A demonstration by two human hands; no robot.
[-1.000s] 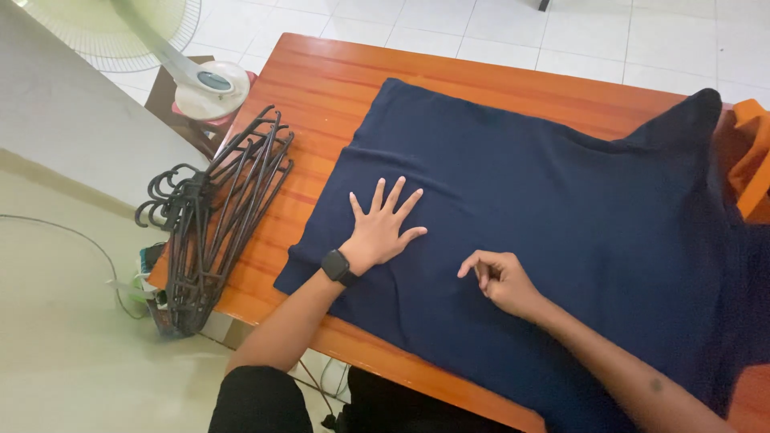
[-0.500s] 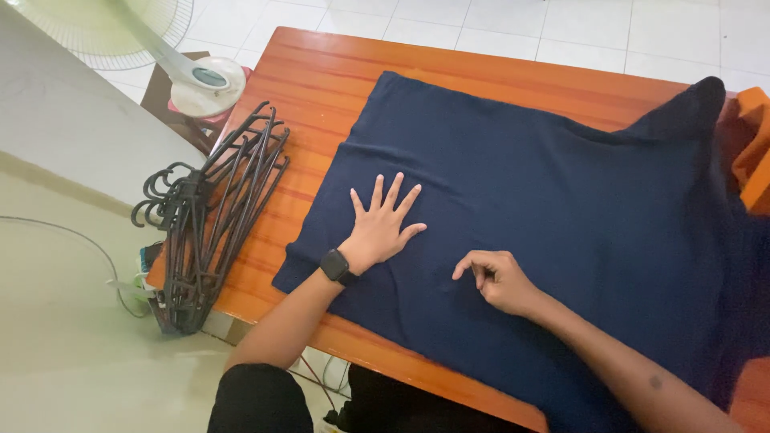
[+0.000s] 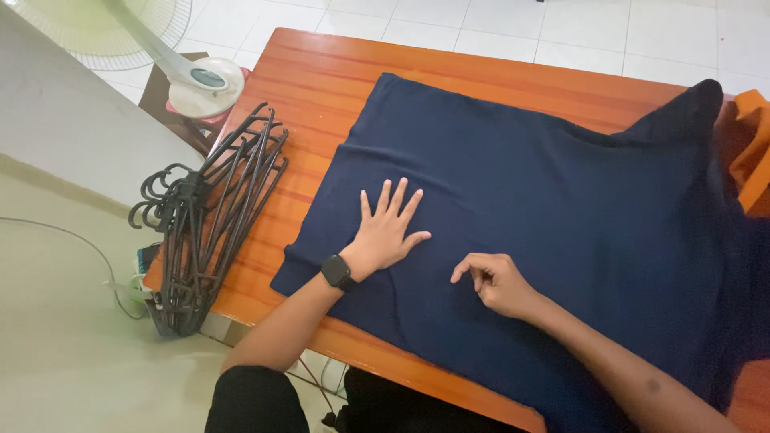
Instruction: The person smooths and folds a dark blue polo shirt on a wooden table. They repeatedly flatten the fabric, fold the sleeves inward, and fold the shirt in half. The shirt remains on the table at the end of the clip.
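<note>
A dark navy garment (image 3: 545,200) lies spread flat over the orange wooden table (image 3: 321,88). My left hand (image 3: 387,230), with a black watch on its wrist, presses palm-down on the cloth near the garment's left edge, fingers apart. To its right, my right hand (image 3: 493,282) rests on the fabric with the fingers curled in loosely and the index finger pointing left. Neither hand holds anything.
A bundle of black plastic hangers (image 3: 210,210) lies at the table's left edge, hooks hanging over it. A pale green standing fan (image 3: 172,60) stands on the tiled floor at the upper left. An orange cloth (image 3: 754,160) shows at the far right.
My left hand has slid slightly to the right on the cloth and its fingers have drawn closer together. My right hand has barely moved.
</note>
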